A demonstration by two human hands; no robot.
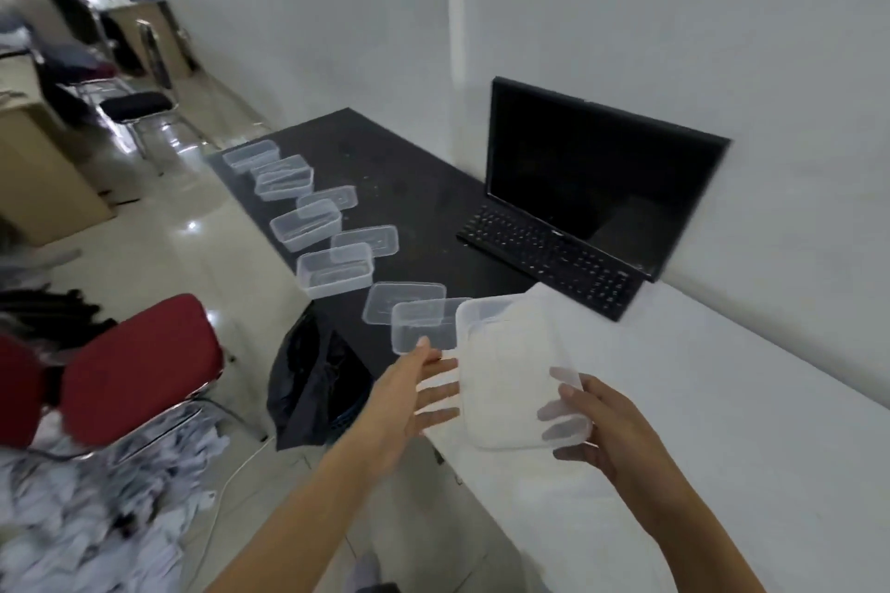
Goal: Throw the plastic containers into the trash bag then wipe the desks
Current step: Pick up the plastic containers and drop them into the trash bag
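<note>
My right hand (597, 429) grips a clear plastic container (510, 371) by its near corner, held tilted above the white desk (698, 400). My left hand (414, 395) is spread with straight fingers just left of that container, above the desk's edge. Several more clear containers and lids (337, 270) lie in a row along the front edge of the black desk (409, 178). A black trash bag (313, 385) sits open on the floor below the desks, left of my left hand.
An open black laptop (578, 207) stands against the wall where the desks meet. A red chair (139, 366) is left of the bag, over a heap of white papers (96, 520). A black chair (135, 106) and other desks stand farther back.
</note>
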